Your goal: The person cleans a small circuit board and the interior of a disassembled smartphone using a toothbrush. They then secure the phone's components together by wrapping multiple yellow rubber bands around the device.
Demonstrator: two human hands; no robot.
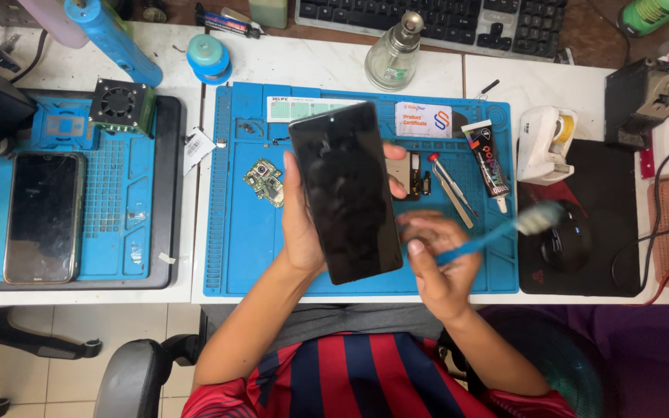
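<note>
The left hand (302, 224) is closed around a dark smartphone (344, 192), holding it screen-up over the middle of the blue work mat (234, 248), fingertips curling round its far edge at about 2 o'clock. At 4 o'clock from the phone the right hand (439, 267) pinches the handle of a blue brush (497, 236), whose blurred, seemingly pale bristle head points towards 2 o'clock, near a black glue tube (487, 165) and tweezers (451, 190)
</note>
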